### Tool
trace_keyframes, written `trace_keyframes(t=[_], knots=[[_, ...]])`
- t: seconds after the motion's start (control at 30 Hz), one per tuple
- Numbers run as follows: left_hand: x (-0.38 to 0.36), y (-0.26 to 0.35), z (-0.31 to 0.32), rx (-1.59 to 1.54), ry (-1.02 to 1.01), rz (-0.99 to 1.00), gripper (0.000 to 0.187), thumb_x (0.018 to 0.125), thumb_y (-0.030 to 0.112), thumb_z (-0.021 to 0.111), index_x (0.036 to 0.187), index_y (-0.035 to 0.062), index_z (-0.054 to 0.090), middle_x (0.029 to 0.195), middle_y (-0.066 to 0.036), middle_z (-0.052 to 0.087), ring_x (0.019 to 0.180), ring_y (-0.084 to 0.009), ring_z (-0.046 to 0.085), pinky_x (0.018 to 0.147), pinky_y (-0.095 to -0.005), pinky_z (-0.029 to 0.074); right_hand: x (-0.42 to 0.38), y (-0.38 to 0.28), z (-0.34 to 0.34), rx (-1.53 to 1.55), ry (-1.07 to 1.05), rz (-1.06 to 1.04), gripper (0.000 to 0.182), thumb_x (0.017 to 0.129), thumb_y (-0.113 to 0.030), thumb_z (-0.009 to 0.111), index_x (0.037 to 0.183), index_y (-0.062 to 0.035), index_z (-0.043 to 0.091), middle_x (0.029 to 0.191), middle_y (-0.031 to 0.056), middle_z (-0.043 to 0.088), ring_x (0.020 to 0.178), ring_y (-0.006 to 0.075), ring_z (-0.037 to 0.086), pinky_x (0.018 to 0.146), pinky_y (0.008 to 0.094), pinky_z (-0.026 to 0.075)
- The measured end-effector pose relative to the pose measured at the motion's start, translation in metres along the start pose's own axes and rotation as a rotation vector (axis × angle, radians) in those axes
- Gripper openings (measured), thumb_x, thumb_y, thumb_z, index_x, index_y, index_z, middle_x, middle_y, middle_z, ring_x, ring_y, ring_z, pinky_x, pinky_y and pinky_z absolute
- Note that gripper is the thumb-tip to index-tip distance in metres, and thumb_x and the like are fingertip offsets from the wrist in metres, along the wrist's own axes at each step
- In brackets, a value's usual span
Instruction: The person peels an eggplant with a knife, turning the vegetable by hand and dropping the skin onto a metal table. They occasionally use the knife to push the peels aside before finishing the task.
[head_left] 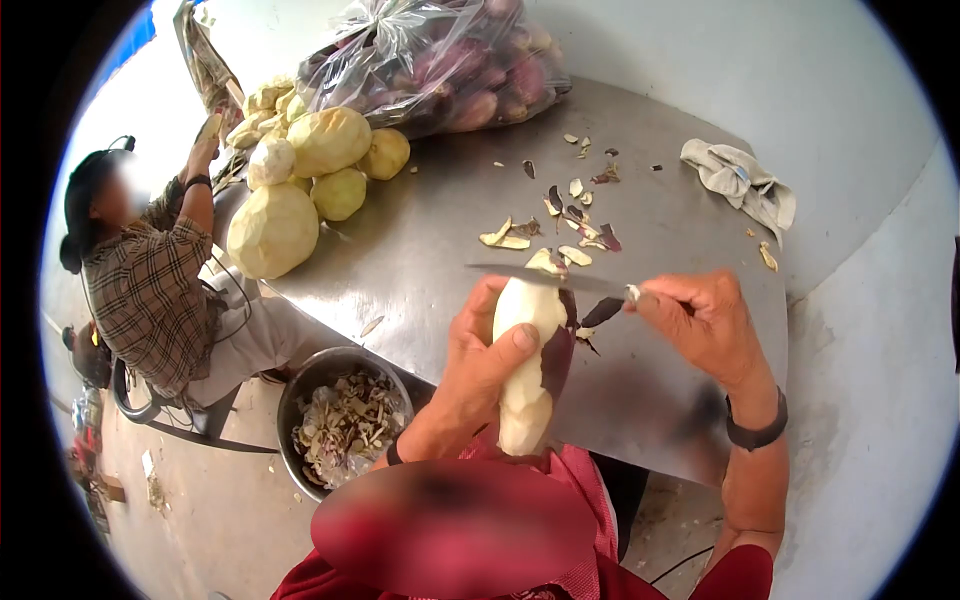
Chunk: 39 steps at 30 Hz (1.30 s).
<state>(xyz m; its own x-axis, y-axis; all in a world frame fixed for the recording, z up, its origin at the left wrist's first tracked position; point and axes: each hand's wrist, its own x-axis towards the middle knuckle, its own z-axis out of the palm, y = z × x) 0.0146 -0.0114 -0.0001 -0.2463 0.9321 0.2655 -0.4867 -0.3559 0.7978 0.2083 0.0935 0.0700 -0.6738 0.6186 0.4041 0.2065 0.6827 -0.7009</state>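
Observation:
A long, partly peeled tuber [525, 345], pale with purple skin left on its right side, stands nearly upright over the table's front edge. My left hand [478, 350] is wrapped round its left side, thumb across the front. My right hand [700, 318] is closed on the handle of a knife [545, 277], whose blade points left across the upper end of the tuber. Purple and pale peelings [600, 235] lie on the metal table [420, 230] just beyond the tuber; a dark strip of peel hangs or lies beside the blade.
Peeled tubers [272, 230] are piled at the table's left, beside a clear bag of purple tubers [470, 85]. A cloth [740, 180] lies at the right edge. A metal bowl of peelings [345, 420] stands below left. Another person [150, 290] sits at the left.

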Motion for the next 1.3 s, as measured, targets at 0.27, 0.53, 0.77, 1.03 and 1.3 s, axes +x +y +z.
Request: trace_keyframes(t=[0.27,0.53,0.77,1.03,1.3], knots=[[0.002,0.002,-0.004,0.011,0.048,-0.054,0.058,0.077,0.035,0.075,0.119,0.0044,0.049,0.103,-0.007,0.062,0.089,-0.0137,0.063,0.079,-0.0278,0.054,0.003,0.001,0.006,-0.138,0.067,0.051,0.031,0.086,-0.029,0.067,0.075,0.0004,0.064,0.050,0.0053,0.030,0.046,0.0118,0.030,0.043,0.0290,0.028],[0.006,0.003,-0.014,0.129,-0.046,0.113,0.069,0.079,0.047,0.068,0.125,-0.0009,0.045,0.106,-0.018,0.061,0.089,-0.0255,0.065,0.072,-0.0345,0.056,0.006,0.034,0.007,-0.461,0.127,0.190,0.042,0.090,-0.039,0.059,0.070,-0.0021,0.064,0.047,0.0088,0.039,0.044,0.0128,0.040,0.046,0.0304,0.033],[0.015,0.007,-0.017,-0.361,0.047,-0.295,0.054,0.095,0.049,0.041,0.124,0.0038,0.046,0.106,-0.019,0.060,0.087,-0.0254,0.064,0.063,-0.0337,0.056,0.005,0.025,0.019,-0.168,0.234,0.168,0.042,0.092,-0.040,0.056,0.074,-0.0016,0.063,0.048,0.0055,0.041,0.046,0.0126,0.038,0.046,0.0289,0.033],[0.025,0.005,-0.013,-0.595,0.252,-0.400,0.054,0.095,0.048,0.040,0.114,-0.0004,0.051,0.096,-0.020,0.059,0.082,-0.0293,0.060,0.069,-0.0351,0.054,-0.003,0.017,0.051,-0.068,0.174,-0.028,0.028,0.091,-0.026,0.060,0.077,-0.0025,0.051,0.053,0.0067,0.045,0.045,0.0167,0.043,0.045,0.0288,0.037],[0.025,0.004,-0.028,-0.704,0.099,-0.420,0.052,0.095,0.050,0.033,0.111,0.0050,0.055,0.093,-0.018,0.062,0.080,-0.0306,0.062,0.070,-0.0423,0.053,-0.012,-0.003,0.062,-0.141,-0.068,-0.289,0.025,0.080,-0.025,0.071,0.075,-0.0073,0.055,0.055,0.0039,0.054,0.046,0.0214,0.055,0.042,0.0306,0.041]])
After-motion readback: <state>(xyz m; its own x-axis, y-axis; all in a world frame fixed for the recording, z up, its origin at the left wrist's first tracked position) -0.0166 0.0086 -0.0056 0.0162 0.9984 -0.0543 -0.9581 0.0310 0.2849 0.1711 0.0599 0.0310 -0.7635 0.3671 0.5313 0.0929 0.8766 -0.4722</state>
